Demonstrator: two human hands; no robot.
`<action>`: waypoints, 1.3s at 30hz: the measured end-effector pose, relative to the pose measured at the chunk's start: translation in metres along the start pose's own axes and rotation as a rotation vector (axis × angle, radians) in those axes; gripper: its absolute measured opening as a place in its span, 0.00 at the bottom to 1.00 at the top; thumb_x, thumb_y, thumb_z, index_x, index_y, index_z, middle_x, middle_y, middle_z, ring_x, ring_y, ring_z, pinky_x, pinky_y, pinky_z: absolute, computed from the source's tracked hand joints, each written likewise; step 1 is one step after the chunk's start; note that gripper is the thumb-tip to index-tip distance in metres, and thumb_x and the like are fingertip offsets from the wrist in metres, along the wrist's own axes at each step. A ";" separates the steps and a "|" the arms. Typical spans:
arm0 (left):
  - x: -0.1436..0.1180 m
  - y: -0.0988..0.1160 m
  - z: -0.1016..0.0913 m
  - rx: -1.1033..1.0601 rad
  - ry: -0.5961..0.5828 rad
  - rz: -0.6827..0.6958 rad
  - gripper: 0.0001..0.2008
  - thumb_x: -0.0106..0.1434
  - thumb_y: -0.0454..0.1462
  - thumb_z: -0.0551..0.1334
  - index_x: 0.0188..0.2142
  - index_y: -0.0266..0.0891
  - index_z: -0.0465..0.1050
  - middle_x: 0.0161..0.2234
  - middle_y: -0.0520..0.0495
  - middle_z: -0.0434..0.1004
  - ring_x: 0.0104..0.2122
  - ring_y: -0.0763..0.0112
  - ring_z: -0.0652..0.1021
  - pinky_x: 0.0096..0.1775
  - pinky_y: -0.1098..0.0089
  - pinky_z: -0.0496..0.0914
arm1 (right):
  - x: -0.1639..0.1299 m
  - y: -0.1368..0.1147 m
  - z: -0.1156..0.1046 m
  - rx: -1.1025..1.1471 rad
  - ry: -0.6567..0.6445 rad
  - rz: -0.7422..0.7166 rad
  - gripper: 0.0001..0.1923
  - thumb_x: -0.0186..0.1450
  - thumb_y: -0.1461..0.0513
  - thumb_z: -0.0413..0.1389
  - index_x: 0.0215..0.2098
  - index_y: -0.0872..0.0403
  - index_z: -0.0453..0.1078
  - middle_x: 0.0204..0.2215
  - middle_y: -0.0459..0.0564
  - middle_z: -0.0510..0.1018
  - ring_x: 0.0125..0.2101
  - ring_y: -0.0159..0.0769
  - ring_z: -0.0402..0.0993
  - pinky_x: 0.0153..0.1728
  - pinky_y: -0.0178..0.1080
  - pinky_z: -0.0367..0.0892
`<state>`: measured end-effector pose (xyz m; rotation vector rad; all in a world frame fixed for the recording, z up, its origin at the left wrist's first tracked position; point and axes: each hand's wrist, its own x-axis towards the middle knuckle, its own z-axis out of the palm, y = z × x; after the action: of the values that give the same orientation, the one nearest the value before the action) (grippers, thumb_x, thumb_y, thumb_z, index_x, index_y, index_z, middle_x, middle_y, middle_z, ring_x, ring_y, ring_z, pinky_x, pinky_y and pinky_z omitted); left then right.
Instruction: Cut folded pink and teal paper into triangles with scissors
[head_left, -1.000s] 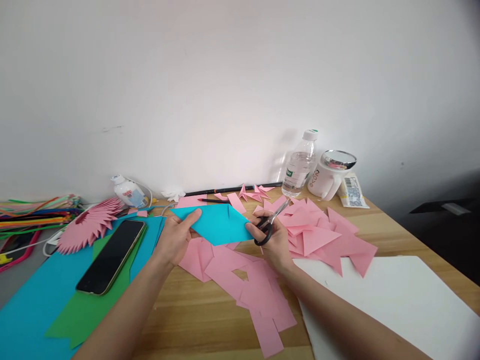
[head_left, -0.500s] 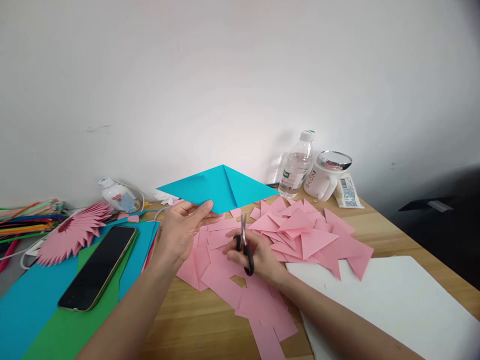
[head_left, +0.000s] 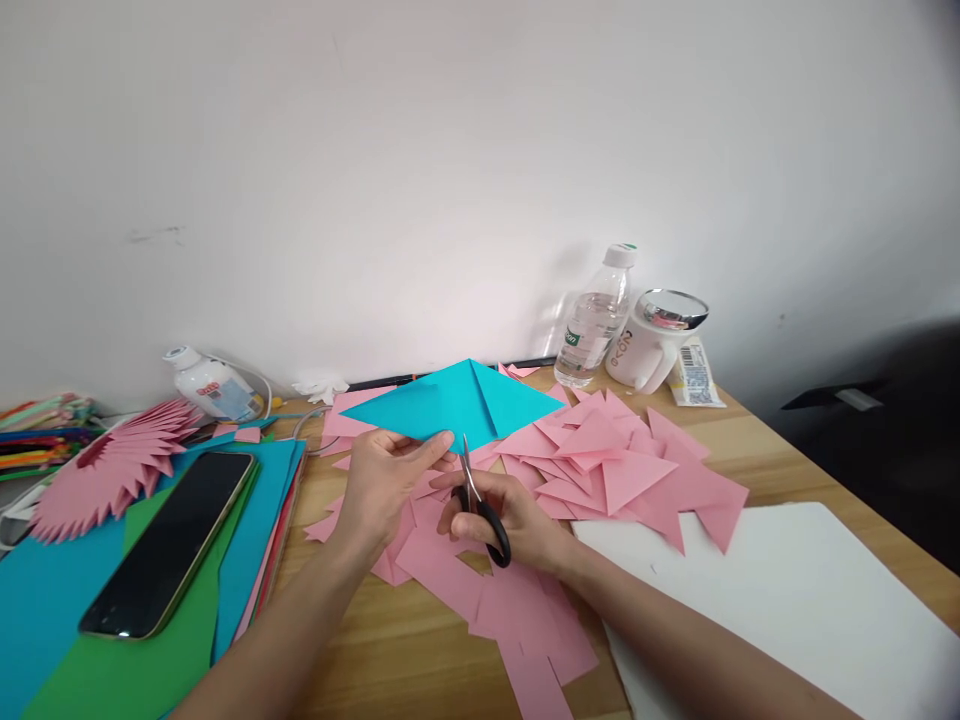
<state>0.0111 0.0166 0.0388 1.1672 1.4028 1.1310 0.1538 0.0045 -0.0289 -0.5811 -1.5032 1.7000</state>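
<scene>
My left hand point(head_left: 390, 480) pinches the lower left edge of a folded blue sheet of paper point(head_left: 442, 400), thumb on top. The sheet is diamond-shaped with a crease right of its middle. My right hand point(head_left: 517, 520) is closed around the black handles of a pair of scissors point(head_left: 491, 528). The blades point up, their tips at the lower corner of the blue paper; whether they touch it I cannot tell. Below and behind both hands lie many loose pink paper pieces point(head_left: 637, 480), some triangular, some strips.
A phone point(head_left: 169, 545) lies on green and blue sheets at left, near a pleated pink paper fan point(head_left: 112, 470) and a white bottle point(head_left: 214, 385). At the back right stand a water bottle point(head_left: 596, 320) and a white mug point(head_left: 641, 350). A white board point(head_left: 765, 600) covers the right front.
The blue paper has come lower and a little to the right with my left hand. The scissors have shifted slightly left, and their tips are now at the paper's lower corner.
</scene>
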 end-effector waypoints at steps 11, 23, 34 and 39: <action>0.002 0.005 0.000 0.106 0.021 0.010 0.10 0.46 0.41 0.66 0.18 0.35 0.74 0.20 0.45 0.78 0.22 0.66 0.77 0.29 0.70 0.70 | -0.002 -0.008 0.004 0.066 0.054 0.107 0.20 0.50 0.51 0.62 0.33 0.53 0.61 0.18 0.40 0.65 0.23 0.32 0.65 0.24 0.34 0.61; 0.002 0.004 -0.001 0.118 0.018 -0.002 0.10 0.46 0.41 0.67 0.18 0.35 0.74 0.20 0.46 0.78 0.22 0.68 0.77 0.29 0.72 0.71 | -0.003 -0.002 0.001 0.069 0.073 0.085 0.17 0.49 0.54 0.63 0.29 0.56 0.65 0.21 0.42 0.66 0.21 0.26 0.60 0.22 0.32 0.59; 0.004 0.002 -0.002 0.080 -0.007 -0.012 0.09 0.46 0.41 0.67 0.20 0.35 0.75 0.20 0.46 0.78 0.23 0.66 0.78 0.29 0.71 0.72 | -0.001 -0.002 0.002 0.072 0.102 0.085 0.17 0.49 0.53 0.63 0.28 0.55 0.64 0.20 0.41 0.64 0.19 0.25 0.59 0.20 0.32 0.60; 0.005 0.000 -0.002 0.074 -0.008 -0.030 0.10 0.46 0.41 0.67 0.19 0.35 0.75 0.20 0.46 0.78 0.23 0.67 0.78 0.30 0.72 0.72 | -0.001 -0.003 0.003 0.089 0.110 0.085 0.16 0.49 0.55 0.63 0.27 0.56 0.65 0.18 0.40 0.63 0.18 0.25 0.59 0.20 0.32 0.61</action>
<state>0.0082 0.0210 0.0384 1.1975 1.4624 1.0604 0.1526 0.0016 -0.0254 -0.6883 -1.3348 1.7608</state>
